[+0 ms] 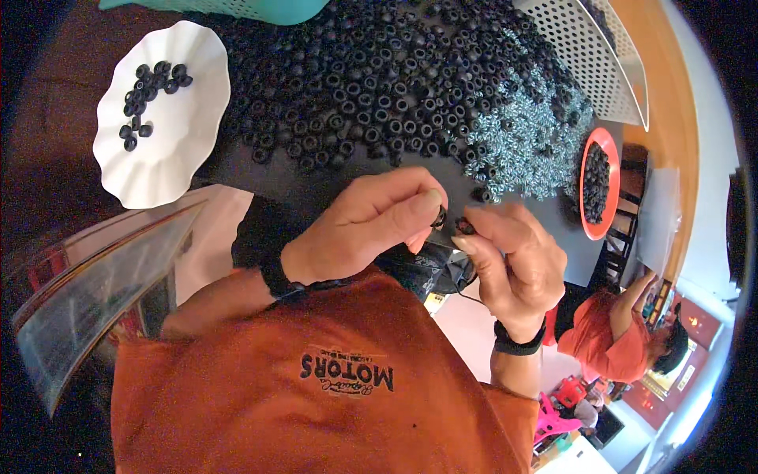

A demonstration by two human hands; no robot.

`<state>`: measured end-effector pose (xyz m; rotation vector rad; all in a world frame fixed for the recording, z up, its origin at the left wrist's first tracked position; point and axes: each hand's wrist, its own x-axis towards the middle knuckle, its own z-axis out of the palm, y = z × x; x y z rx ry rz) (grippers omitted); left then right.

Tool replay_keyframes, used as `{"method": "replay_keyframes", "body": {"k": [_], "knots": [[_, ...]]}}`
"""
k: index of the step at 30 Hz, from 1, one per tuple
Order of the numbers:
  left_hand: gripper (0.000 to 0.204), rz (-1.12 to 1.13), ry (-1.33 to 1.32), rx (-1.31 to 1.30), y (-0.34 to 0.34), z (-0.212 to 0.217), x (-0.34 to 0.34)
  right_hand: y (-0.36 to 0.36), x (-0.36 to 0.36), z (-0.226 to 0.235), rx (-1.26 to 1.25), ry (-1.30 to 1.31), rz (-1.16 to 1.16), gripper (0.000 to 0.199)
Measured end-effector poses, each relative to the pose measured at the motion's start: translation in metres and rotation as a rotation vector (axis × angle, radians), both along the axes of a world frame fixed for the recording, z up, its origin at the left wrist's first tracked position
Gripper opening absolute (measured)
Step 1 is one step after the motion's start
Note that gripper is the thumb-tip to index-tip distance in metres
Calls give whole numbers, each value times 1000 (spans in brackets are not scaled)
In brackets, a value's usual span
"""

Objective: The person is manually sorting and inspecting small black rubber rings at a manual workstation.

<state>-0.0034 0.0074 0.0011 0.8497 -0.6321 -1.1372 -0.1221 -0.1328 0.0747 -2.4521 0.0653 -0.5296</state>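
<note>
Above the table's near edge my two hands are close together, fingertips facing each other. My left hand (375, 217) pinches a small round black piece (440, 216) between thumb and index finger. Opposite it, my right hand (517, 257) grips another small black piece (464, 227) by thumb and fingertip; the two pieces are apart. Just beyond the hands spreads a large heap of black ring-like pieces (395, 87) with round openings. Against its right side lies a pile of tiny shiny blue-grey pieces (525, 134), possibly springs.
A white wavy-edged dish (185, 154) at the left holds several black pieces. At the right is an orange-red bowl (588, 217) of small dark pieces. A white perforated basket (580, 51) and a teal basket (268, 9) stand at the back. Another person (608, 332) works farther right.
</note>
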Motion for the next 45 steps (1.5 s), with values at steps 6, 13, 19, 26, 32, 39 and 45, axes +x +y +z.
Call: {"method": "replay_keyframes", "body": {"k": [6,13,19,26,32,39,45], "knots": [[29,-54,-69,-6,2,1,1,7,0,8,-39,7,1,20],[33,-90,-198,15,6,-1,3,10,0,8,-108,0,53,24],[32,-82,-348,24,5,4,6,14,-3,10,-170,18,25,25],[28,-22,-448,-80,1,-2,4,19,-3,14,-170,59,16,25],[26,-77,-447,-92,2,-3,9,21,-1,9,-135,43,20,24],[27,-102,-456,-103,7,-6,10,17,-5,1,535,295,-77,46],[28,-112,-466,-154,7,-9,10,8,2,-4,1015,507,-37,46]]}}
